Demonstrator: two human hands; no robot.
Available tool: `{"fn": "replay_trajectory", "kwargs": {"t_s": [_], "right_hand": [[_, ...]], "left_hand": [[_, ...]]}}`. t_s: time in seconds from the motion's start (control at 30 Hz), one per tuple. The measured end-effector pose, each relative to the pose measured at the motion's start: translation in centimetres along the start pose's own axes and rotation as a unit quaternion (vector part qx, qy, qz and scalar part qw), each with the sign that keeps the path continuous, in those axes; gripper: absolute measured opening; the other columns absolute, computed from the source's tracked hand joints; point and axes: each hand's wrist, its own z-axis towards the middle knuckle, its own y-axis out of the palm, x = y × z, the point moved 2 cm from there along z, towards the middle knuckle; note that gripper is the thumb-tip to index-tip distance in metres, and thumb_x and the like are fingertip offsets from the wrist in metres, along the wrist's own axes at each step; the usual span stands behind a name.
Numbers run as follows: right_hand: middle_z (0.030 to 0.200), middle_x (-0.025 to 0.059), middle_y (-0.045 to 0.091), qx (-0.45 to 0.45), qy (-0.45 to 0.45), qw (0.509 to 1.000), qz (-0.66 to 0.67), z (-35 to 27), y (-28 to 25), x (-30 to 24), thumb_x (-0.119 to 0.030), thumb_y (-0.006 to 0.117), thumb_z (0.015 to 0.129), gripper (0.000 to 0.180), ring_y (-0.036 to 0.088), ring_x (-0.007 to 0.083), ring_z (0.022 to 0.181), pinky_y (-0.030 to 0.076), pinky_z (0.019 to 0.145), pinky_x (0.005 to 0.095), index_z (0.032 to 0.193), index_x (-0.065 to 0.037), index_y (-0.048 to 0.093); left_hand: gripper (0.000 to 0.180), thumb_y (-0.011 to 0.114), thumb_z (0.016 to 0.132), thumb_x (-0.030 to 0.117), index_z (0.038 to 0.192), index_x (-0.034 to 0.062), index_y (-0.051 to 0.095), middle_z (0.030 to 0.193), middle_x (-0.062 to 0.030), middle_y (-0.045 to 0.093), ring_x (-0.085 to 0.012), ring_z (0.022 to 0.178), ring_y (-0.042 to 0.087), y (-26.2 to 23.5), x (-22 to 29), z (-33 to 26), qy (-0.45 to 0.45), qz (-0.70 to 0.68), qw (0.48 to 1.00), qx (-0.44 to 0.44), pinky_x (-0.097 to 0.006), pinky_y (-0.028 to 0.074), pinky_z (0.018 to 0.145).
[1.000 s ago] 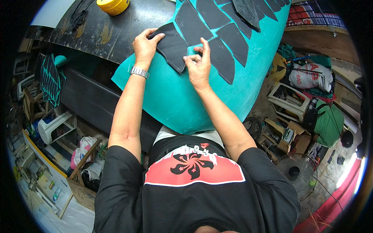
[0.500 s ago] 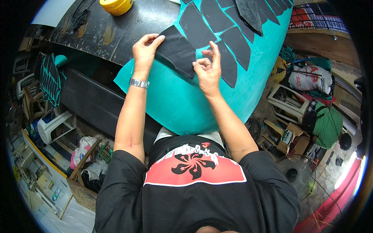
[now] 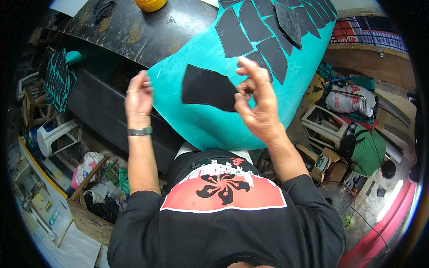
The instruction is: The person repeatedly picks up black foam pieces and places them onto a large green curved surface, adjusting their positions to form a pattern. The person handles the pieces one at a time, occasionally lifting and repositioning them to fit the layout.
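My right hand (image 3: 259,100) pinches the right edge of a flat black cut panel (image 3: 208,89) between thumb and fingertips. The panel has angled corners and a wavy lower edge. Beneath it spreads a large teal sheet (image 3: 201,127), which hangs over the table's near edge. My left hand (image 3: 139,100), with a metal watch at the wrist, is off to the left of the panel. Its fingers are loosely bent and slightly blurred, with nothing seen in them. Several similar black panels (image 3: 233,33) lie close together on the sheet's far part, and a loose dark piece (image 3: 288,24) rests over some.
A yellow tub (image 3: 151,4) stands on the dark tabletop (image 3: 178,31) at the far side. Below left are a black bench-like surface (image 3: 100,114) and a white plastic stool (image 3: 53,138). A second stool (image 3: 325,125), a green bag (image 3: 368,152) and a fan (image 3: 335,201) are on the right.
My left hand has let go of the panel and moved left and nearer. My right hand has come right and toward me; the panel is nearer and turned, apart from the others.
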Motion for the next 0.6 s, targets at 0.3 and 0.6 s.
{"fn": "replay_trajectory", "kwargs": {"t_s": [0.3, 0.6], "right_hand": [[0.129, 0.0170, 0.051, -0.326, 0.038, 0.942, -0.064, 0.8, 0.1, -4.7, 0.020, 0.052, 0.067, 0.093, 0.059, 0.0274, 0.090, 0.050, 0.076, 0.0335, 0.153, -0.011, 0.035], [0.136, 0.0147, 0.048, 0.034, 0.032, 0.991, 0.129, 6.1, -0.5, 3.4, -0.014, 0.076, 0.086, 0.083, 0.065, 0.0187, 0.102, 0.056, 0.081, 0.0315, 0.154, -0.012, 0.028]], "left_hand": [[0.063, 0.088, 0.072, 0.022, 0.128, 0.0070, 0.063, 0.117, -0.0124, 0.069, -0.0245, 0.107, 0.065, 4.3, 4.9, -7.9, 0.299, 0.647, 0.697, -0.082, -0.037, 0.049, 0.096], [0.034, 0.073, 0.087, 0.001, 0.120, -0.0033, 0.066, 0.112, -0.0067, 0.071, -0.0112, 0.098, 0.065, 12.3, -6.3, -3.0, 0.085, 0.341, 0.894, -0.279, -0.028, 0.055, 0.088]]}}
